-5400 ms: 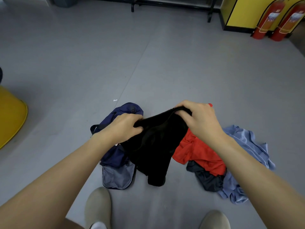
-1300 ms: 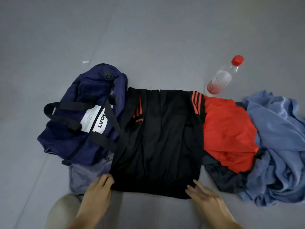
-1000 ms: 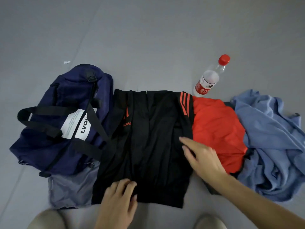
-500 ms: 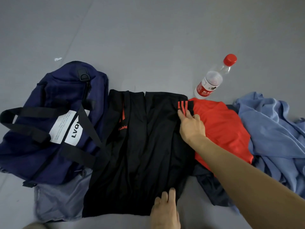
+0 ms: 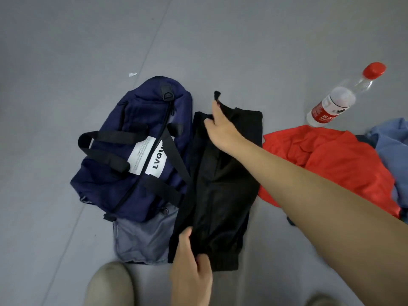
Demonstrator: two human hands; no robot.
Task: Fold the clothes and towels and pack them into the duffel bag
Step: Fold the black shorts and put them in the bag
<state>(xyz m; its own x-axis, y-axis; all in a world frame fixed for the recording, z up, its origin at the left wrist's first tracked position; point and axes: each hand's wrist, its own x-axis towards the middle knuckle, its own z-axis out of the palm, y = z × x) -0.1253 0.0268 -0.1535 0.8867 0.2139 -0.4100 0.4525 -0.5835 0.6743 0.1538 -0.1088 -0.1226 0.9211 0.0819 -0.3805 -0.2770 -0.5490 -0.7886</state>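
Between the two hands: black garment (image 5: 223, 195) lies on the grey floor (image 5: 66, 62) as a long narrow strip.
Right hand (image 5: 220, 129): fingers (image 5: 215, 108) pinch a corner at the strip's far end, raising it.
Left hand (image 5: 189, 274): thumb on top, fingers (image 5: 204, 261) curled round the near hem.
Duffel bag (image 5: 132, 173): navy, just left of the right fingertips, touching the strip.
Grey cloth (image 5: 141, 239): just left of the left thumb.
Red garment (image 5: 331, 162): crumpled, right of the right forearm.
Bottle (image 5: 337, 102): red-capped, well right of the right fingers.
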